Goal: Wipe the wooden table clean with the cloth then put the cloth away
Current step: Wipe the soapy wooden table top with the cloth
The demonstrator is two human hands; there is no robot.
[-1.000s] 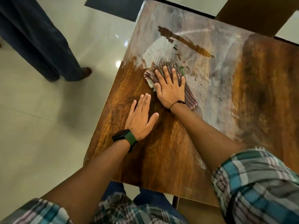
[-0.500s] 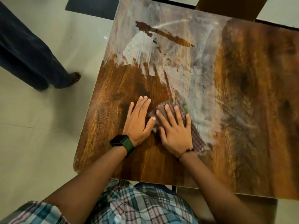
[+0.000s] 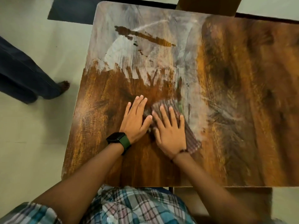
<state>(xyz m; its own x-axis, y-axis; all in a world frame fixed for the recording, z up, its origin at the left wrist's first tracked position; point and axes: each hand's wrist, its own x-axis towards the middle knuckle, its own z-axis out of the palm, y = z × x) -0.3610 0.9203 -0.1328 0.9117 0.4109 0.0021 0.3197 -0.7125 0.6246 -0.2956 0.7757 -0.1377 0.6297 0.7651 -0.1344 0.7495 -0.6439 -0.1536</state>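
Note:
The wooden table [image 3: 242,120] fills most of the head view, its far left half covered in whitish smears with a dark streak [image 3: 145,36] across them. A checked cloth [image 3: 192,139] lies flat on the table near its middle. My right hand [image 3: 169,135] presses down on the cloth with fingers spread, hiding most of it. My left hand [image 3: 135,118], with a green-strapped watch on the wrist, rests flat on bare wood just left of the cloth, its thumb touching the cloth's edge.
A person in dark trousers stands barefoot [image 3: 64,85] on the pale floor to the table's left. A dark mat [image 3: 71,12] lies beyond the table's far left corner. A brown piece of furniture [image 3: 207,4] stands behind the far edge.
My right hand dragged the cloth from the smeared far area towards me, leaving dark wiped wood behind it. In the last half second both hands barely moved. The left hand stayed flat.

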